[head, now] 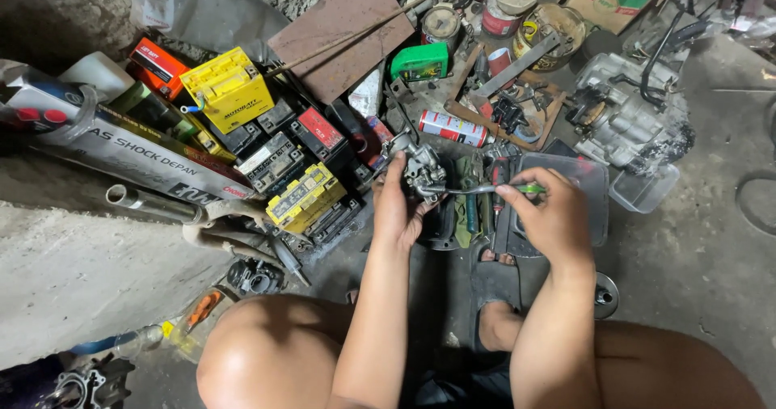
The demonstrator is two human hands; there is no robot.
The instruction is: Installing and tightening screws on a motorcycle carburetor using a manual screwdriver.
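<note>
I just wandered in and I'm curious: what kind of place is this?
Probably a small motorcycle repair workshop. Used batteries are piled on the concrete floor, an engine block sits nearby, and the left hand holds a small metal part.

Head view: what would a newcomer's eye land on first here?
First the two hands at centre: the left hand grips a small grey metal carburettor-like part, while the right hand works a green-handled screwdriver into it. Next, the heap of small batteries to the left, above all the bright yellow battery. At upper right, a grimy grey engine block lies on the concrete floor.
</note>
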